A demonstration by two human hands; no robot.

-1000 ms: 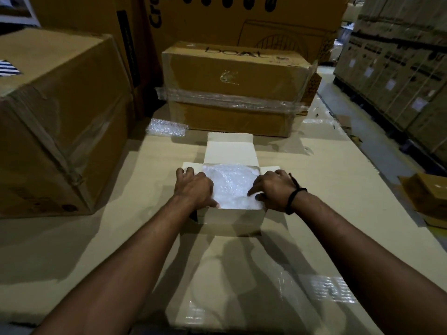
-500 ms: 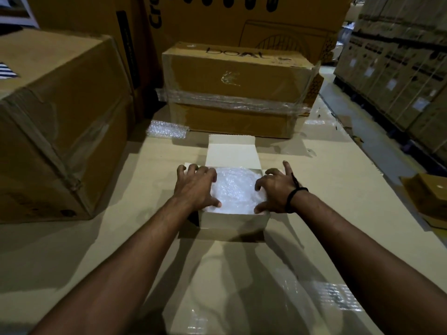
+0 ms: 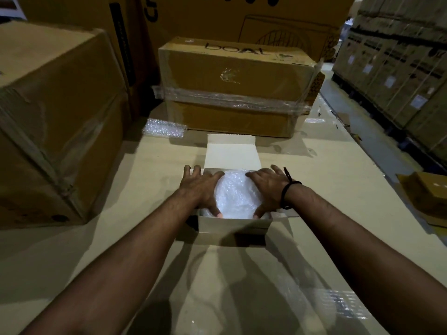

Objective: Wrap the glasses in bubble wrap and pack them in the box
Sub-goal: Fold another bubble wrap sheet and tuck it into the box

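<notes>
The left hand (image 3: pixel 200 189) and right hand (image 3: pixel 266 189) press flat, fingers spread wide, on the bubble-wrapped bundle (image 3: pixel 238 194), probably to seat it inside the box (image 3: pixel 233 226); contents not discernible.

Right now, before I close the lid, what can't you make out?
Head view only.
Glasses: hidden under the bubble wrap filling the small box; count unknown.
Box's left rim: covered by the left hand; right rim mostly under the right hand.
Lettering on the big carton: cut off by the top edge.
</notes>
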